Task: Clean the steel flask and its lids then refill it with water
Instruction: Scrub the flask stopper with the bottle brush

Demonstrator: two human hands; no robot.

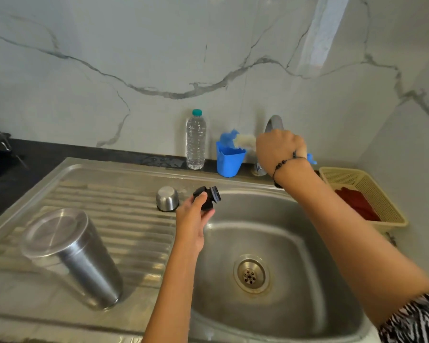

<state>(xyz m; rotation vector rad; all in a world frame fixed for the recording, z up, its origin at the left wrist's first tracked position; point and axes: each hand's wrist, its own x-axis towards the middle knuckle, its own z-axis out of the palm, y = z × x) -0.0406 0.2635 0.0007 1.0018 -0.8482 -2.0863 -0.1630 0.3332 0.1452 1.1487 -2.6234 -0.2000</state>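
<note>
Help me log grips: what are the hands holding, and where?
Left hand pinches the black inner lid by its body. Right hand grips a blue-handled brush by its handle.

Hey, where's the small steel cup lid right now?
The steel cup lid sits upside down on the draining board, just left of the left hand holding the black stopper.

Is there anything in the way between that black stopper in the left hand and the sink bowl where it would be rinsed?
Nothing visible. The left hand holds the black stopper right at the edge of the sink bowl, with open space below it.
</note>
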